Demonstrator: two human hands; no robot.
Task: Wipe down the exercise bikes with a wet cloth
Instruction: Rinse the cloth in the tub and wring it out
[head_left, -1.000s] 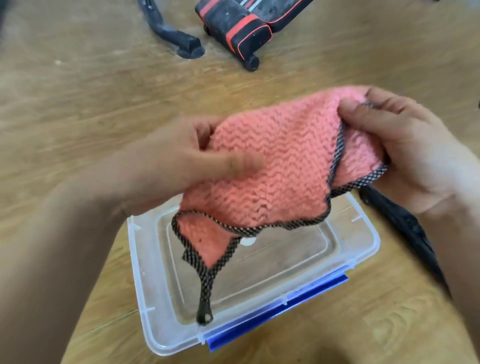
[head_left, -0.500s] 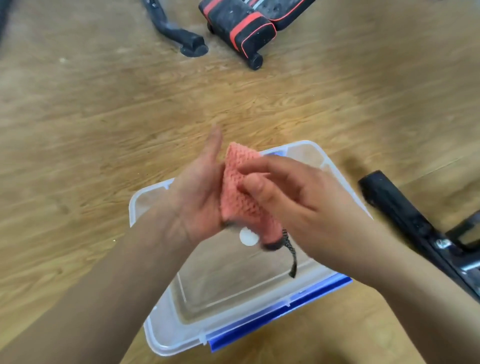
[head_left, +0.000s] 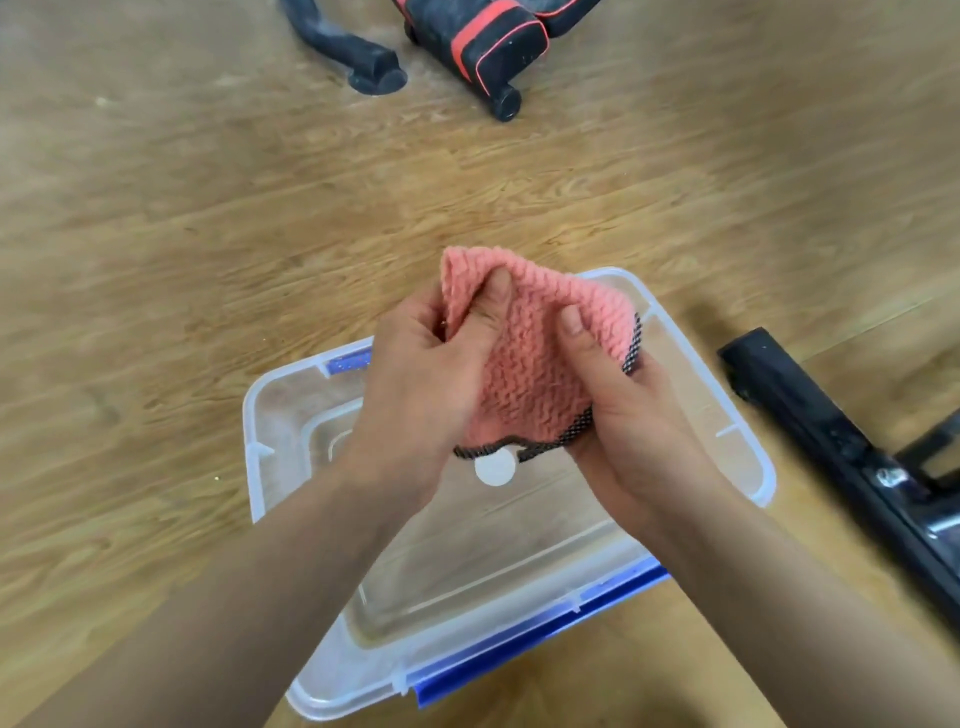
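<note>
cloth (head_left: 535, 364), pink with a dark checked edging, is bunched between both hands. the left hand (head_left: 415, 400) curls round its left side, thumb pushed into a fold near the top. the right hand (head_left: 628, 421) cups it from below and the right, thumb lying flat on the ribbed face. both hands are clenched on the fabric and neither has a free finger to spare.

a second ago the same cloth was stretched wide between the hands with a corner dangling. half a second ago it was pressed small between the palms. now it has opened a little into a thick, gathered pad, and the dangling corner is tucked in. i judge this as folding or squeezing it into a wiping pad, so preparation is nearly done and no wiping has begun.

the bundle hangs just above a clear plastic container (head_left: 260, 452) with blue clips, which stands on the wooden floor (head_left: 156, 260). whether the container holds water i cannot tell. a white round mark (head_left: 494, 470) shows through its bottom, just under the cloth's edge.

bike parts lie around but well apart from the hands: a black base bar (head_left: 810, 421) to the right, and a black foot (head_left: 371, 70) and a black and red padded part (head_left: 488, 47) at the far edge.
</note>
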